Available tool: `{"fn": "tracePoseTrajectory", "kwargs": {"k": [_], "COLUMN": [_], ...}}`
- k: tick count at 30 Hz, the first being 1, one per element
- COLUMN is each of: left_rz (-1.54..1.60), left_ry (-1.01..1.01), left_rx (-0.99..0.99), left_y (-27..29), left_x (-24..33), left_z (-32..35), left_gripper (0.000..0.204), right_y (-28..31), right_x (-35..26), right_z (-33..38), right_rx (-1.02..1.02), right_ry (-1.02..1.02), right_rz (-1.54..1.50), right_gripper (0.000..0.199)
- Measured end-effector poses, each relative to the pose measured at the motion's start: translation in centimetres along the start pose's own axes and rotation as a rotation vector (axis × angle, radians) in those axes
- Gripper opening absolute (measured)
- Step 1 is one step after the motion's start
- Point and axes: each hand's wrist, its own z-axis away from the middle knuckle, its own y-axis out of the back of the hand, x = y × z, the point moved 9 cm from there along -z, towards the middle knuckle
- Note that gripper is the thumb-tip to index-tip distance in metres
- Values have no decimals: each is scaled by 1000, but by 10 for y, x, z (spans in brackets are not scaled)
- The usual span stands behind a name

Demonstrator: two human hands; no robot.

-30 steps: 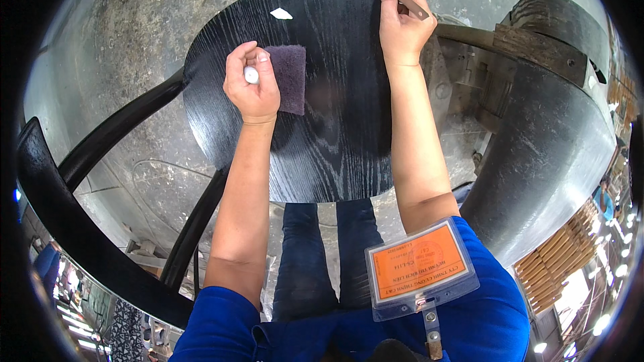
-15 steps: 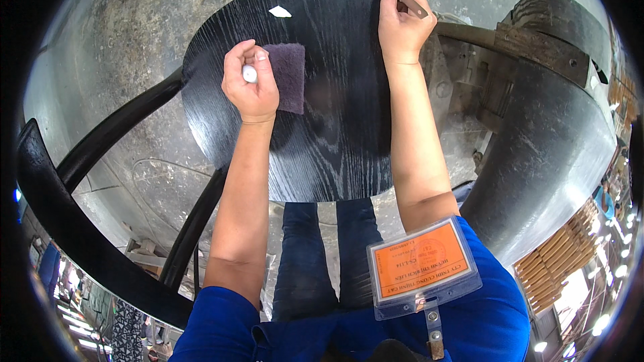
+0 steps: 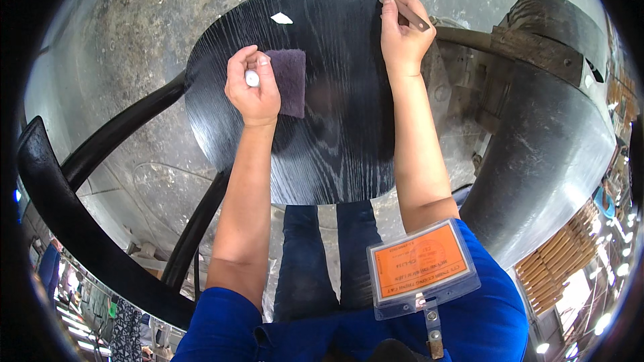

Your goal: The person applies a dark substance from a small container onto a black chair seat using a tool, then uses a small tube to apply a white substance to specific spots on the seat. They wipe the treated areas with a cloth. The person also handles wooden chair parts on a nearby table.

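Two hands grip: left hand, a white stick over the seat's left half (beside a purple pad); right hand, a metal strip at the seat's far-right edge.

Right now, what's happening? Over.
Left grip: small white object. Right grip: brown strip at edge of black seat. Purple pad on seat beside left grip.

I count two grips, one black seat, one purple pad, one white patch at the seat's twelve o'clock, one strip at two.
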Motion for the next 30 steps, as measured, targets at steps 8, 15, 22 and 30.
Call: {"fn": "tracePoseTrajectory", "kwargs": {"k": [8, 15, 22, 30], "left_rz": [14, 12, -20, 0], "left_ry": [10, 2, 14, 10], "left_rx": [8, -29, -38, -35], "left_y": [0, -2, -2, -1], "left_x": [-4, -1, -1, -1], "left_z": [1, 1, 1, 2], "left_gripper": [19, 18, 18, 18], "right_y": [9, -1, -4, -4], "right_x": [16, 8, -1, -2], "right_z": [-18, -14, -17, -15], "right_rx": [42, 27, 29, 24], "right_ry": [-72, 10, 24, 37], "right_rz": [-135, -38, -10, -63], "right_gripper": [12, 12, 11, 8]}}
